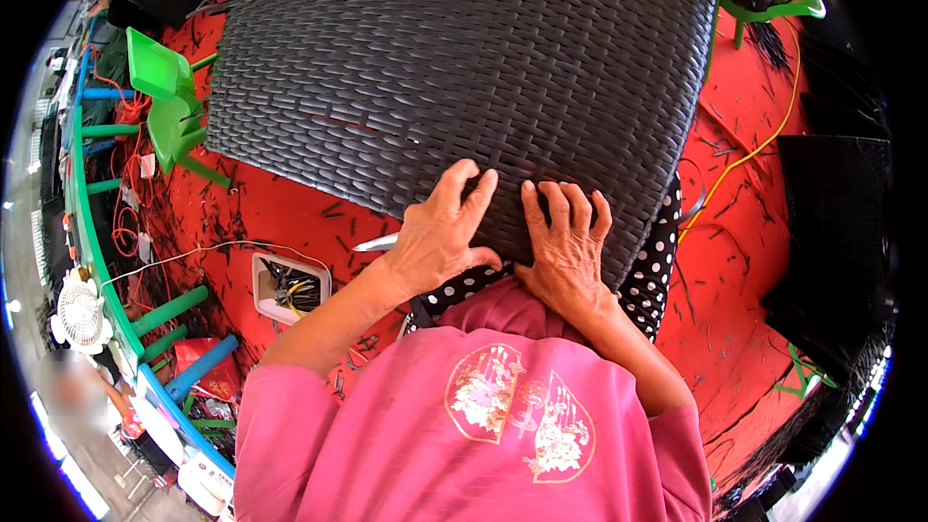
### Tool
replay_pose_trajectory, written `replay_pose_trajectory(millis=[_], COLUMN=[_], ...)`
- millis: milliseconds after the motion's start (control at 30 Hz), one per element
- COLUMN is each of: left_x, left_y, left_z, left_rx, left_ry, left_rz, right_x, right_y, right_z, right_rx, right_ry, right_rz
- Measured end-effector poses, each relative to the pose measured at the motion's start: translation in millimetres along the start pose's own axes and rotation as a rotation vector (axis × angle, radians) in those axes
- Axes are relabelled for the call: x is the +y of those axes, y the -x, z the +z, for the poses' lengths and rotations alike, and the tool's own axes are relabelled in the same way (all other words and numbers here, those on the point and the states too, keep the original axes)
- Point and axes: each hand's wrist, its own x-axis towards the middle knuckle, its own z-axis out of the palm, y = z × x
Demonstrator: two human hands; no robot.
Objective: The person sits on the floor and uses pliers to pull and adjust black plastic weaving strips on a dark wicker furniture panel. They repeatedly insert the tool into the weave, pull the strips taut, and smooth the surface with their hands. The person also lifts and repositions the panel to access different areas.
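Observation:
A large dark woven wicker panel [435, 68] lies in front of me, its near edge over my lap. My left hand [430, 237] rests at this edge with two fingers stretched onto the weave and the thumb pointing right. A pointed, silvery metal blade [377, 243] sticks out from the little-finger side of this hand. The curled fingers appear to hold it, though its other end is hidden. Just to the right, my right hand [568, 246] lies open on the weave, fingers spread and slightly bent, with nothing visible in it.
On the red floor [280, 208], scattered with dark scraps, stands a white tub [290, 288] of tools. Green chairs [174, 101] are at the left and far right. A yellow cable [754, 155] crosses the floor at right, beside a black woven piece [831, 232]. A white fan [81, 314] is at left.

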Motion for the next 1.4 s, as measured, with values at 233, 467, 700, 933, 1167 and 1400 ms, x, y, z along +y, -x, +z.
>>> replay_pose_trajectory(millis=[233, 467, 700, 933, 1167, 1400], left_x=[-37, -44, -45, -40, -43, -39], left_y=[13, 4, -1, 0, 2, 2], left_z=[-17, -25, -22, -16, -13, -14], left_rx=[0.199, 0.077, 0.09, 0.163, 0.209, 0.159], left_ry=[-0.17, -0.204, -0.138, -0.167, -0.125, -0.148], left_rz=[-0.145, -0.066, -0.102, -0.176, -0.179, -0.233], right_x=[-13, -17, -23, -5, -6, -11], right_y=[-10, -23, -34, -81, -113, -125], right_z=[3, 2, 4, -3, 6, 6], right_rx=[0.018, -0.057, 0.048, 0.355, 0.23, 0.139], right_ry=[-0.07, -0.019, -0.089, -0.189, -0.063, -0.065], right_rz=[-0.052, -0.179, -0.13, -0.267, -0.392, -0.403])
